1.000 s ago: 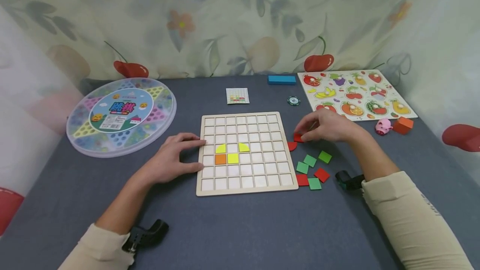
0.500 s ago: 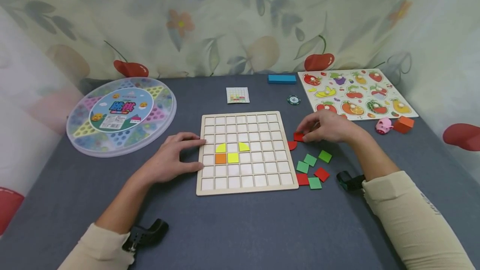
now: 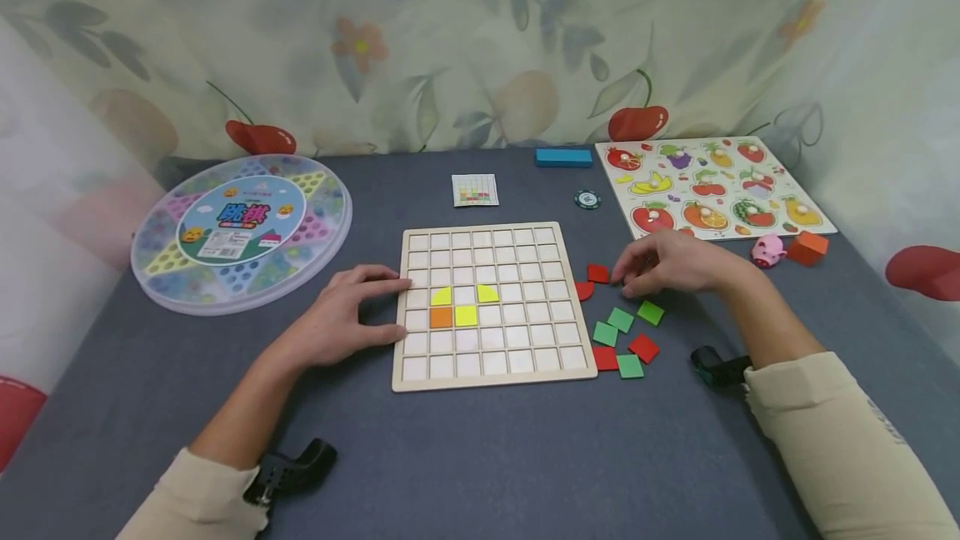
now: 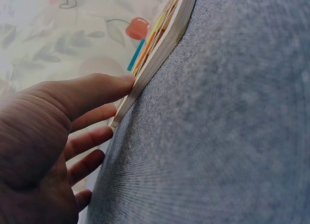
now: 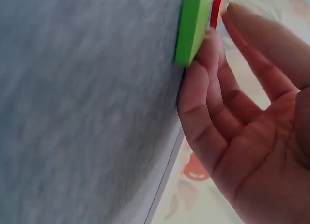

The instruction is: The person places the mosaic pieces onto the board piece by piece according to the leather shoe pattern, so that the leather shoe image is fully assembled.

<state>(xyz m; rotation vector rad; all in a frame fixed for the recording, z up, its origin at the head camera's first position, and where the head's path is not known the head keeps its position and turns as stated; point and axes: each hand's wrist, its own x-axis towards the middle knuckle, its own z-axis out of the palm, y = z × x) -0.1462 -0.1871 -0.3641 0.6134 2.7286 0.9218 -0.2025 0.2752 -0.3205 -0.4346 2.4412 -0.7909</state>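
A wooden grid board [image 3: 520, 338] lies on the table with two yellow quarter-round tiles [image 3: 488, 294], a yellow square tile [image 3: 466, 317] and an orange square tile [image 3: 441, 318] in its cells. My left hand [image 3: 341, 319] touches the board's left edge with extended fingers and thumb. Right of the board, my right hand [image 3: 667, 265] holds nothing, its fingers loosely bent beside a red square tile [image 3: 597, 273]. A red rounded tile [image 3: 584, 291] lies against the board. Several green [image 3: 620, 320] and red tiles [image 3: 643, 349] are scattered nearer me. In the right wrist view, a green tile [image 5: 191, 35] is near the fingertips.
A small pattern card [image 3: 475, 191], a blue block [image 3: 563, 158] and a poker chip [image 3: 588, 201] are behind the board. A round Chinese checkers box [image 3: 337, 232] is at left. At right are a fruit puzzle board [image 3: 660, 158], a pig toy [image 3: 767, 252] and an orange block [image 3: 807, 250].
My right hand has let go of the red square tile and drawn back slightly to the right, leaving it on the table. The left hand stays at the board's edge.
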